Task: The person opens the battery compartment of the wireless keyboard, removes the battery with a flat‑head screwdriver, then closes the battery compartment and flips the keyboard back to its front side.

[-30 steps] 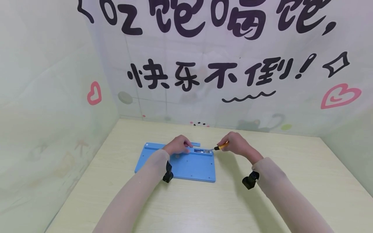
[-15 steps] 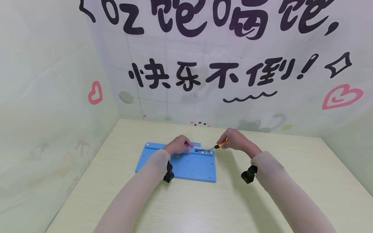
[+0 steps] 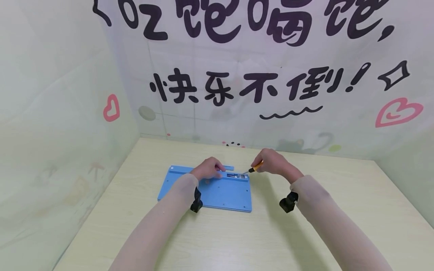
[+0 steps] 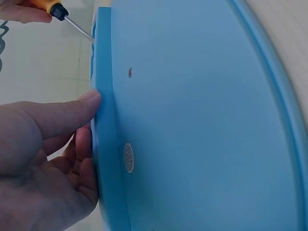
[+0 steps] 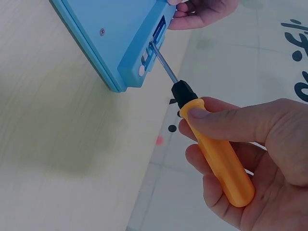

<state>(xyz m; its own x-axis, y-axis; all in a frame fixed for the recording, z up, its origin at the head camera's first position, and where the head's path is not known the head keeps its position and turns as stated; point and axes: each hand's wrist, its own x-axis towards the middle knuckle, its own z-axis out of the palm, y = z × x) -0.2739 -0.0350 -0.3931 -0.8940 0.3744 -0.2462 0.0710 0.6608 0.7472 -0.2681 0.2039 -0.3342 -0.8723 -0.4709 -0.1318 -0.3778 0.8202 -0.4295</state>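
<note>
Right wrist view: a right hand [image 5: 284, 149] grips a yellow-handled metal screwdriver [image 5: 220, 154] at the slotted ridge [image 5: 137, 49] of a flat blue plastic slab [image 5: 115, 36], which the left hand [image 5: 208, 12] pinches; off-angle pressure risks slipping.

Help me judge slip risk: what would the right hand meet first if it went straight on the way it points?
The blue board: the screwdriver in the right hand points at its open slot, and seems to touch there, though depth is hard to judge.
</note>
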